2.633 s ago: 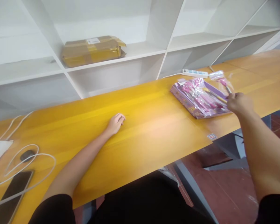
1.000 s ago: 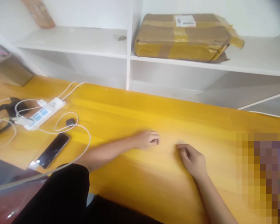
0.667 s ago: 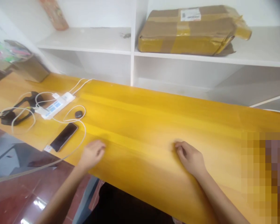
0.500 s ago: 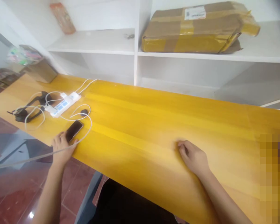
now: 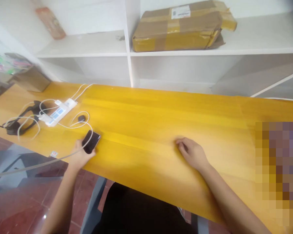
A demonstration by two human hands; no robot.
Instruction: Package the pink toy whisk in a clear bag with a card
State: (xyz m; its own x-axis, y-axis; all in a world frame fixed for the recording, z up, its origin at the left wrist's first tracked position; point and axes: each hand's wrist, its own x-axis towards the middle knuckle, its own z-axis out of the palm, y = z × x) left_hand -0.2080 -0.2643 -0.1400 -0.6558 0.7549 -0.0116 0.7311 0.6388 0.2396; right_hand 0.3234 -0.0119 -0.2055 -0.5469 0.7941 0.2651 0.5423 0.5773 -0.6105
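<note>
At the near left edge of the yellow wooden table (image 5: 141, 130), my left hand (image 5: 81, 158) grips a dark smartphone (image 5: 92, 141) by its sides. The thumb is on the phone's right and the other fingers are at its left, partly hidden. A white cable passes in front of the phone and the hand. My right hand (image 5: 192, 152) rests on the table further right, its fingers curled together; whether anything is inside them is hidden.
Beyond the phone lie a white power strip (image 5: 58, 113), a small black round object (image 5: 81, 118) and a black headset-like strap (image 5: 13, 127) among cables. A cardboard box (image 5: 33, 79) stands at the far left. A taped parcel (image 5: 178, 27) sits on the white shelf (image 5: 88, 42). A blurred-out patch covers the right.
My left hand has moved right along the table edge, carrying the phone. My right hand stays curled on the table. The view has turned slightly to the right.
</note>
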